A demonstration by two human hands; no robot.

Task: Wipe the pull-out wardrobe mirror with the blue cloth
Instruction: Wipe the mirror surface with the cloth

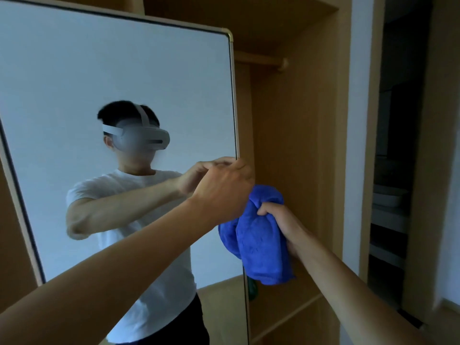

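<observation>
Upright, the mirror stands w/ its long axis vertical, glass facing the person, top leaning a bit left in the wide-angle view. It's a tall flat rectangle w/ rounded corners: thin pale metal-look frame and a dark inner line round smooth, glossy glass. It sits at the left front of the wardrobe, its right edge against the open bay.

L hand is at that right edge, approx mid-height, fingers curled round it.

R hand is just right of the edge, fingers clamped on the bunched top of the cloth. Cloth is bright blue, fluffy, terry-like; hangs in thick soft folds, long axis roughly vertical, loose end down. It's in front of the bay, touching or v. near the edge; can't tell which.

Wardrobe is light wood-look board, matte, w/ a round rail up top and a flat shelf low down.

Glass reflects a white tee and a pale headset.
</observation>
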